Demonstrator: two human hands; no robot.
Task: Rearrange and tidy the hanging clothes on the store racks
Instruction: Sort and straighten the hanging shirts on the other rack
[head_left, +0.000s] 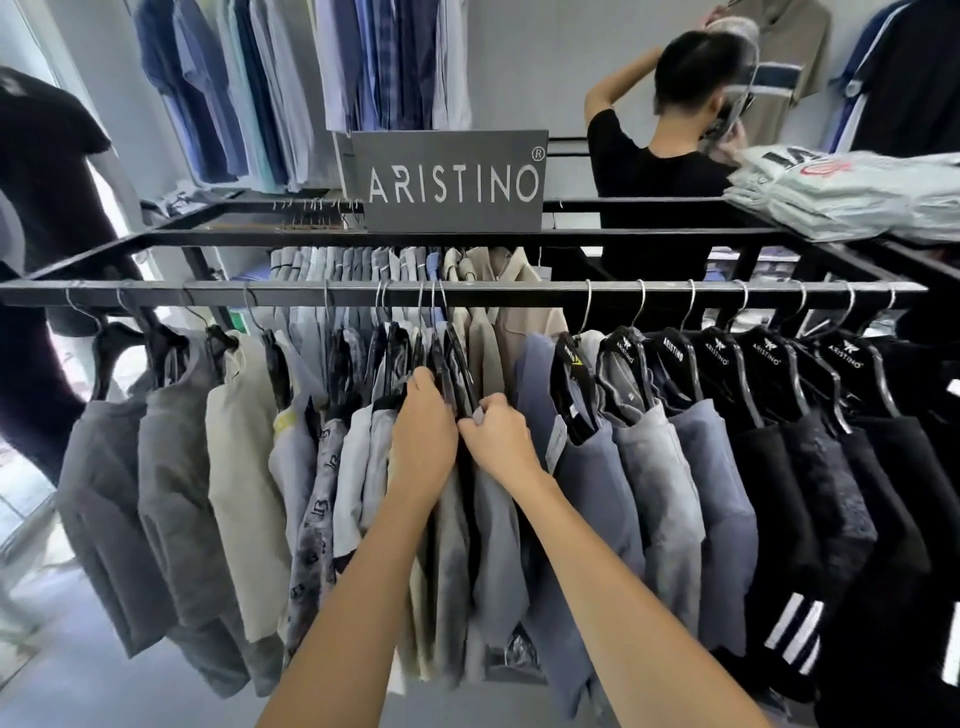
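A black metal rail (519, 292) runs across the view with shirts hanging from it on black hangers. Grey and cream shirts (171, 467) hang at the left, blue-grey ones (649, 467) right of centre, black ones (831, 467) at the right. In the middle a tight bunch of hangers (441, 358) is crowded together. My left hand (423, 431) reaches flat into this bunch, fingers among the hanger shoulders. My right hand (498, 439) grips the shoulder of a dark hanger in the same bunch, thumb and fingers curled round it.
A grey brand sign (452, 182) stands on the rack's top frame. Folded pale shirts (852, 192) are stacked at the right. A person in black (660, 171) stands behind the rack. A mannequin (52, 171) is at the left. More shirts (311, 88) hang on the back wall.
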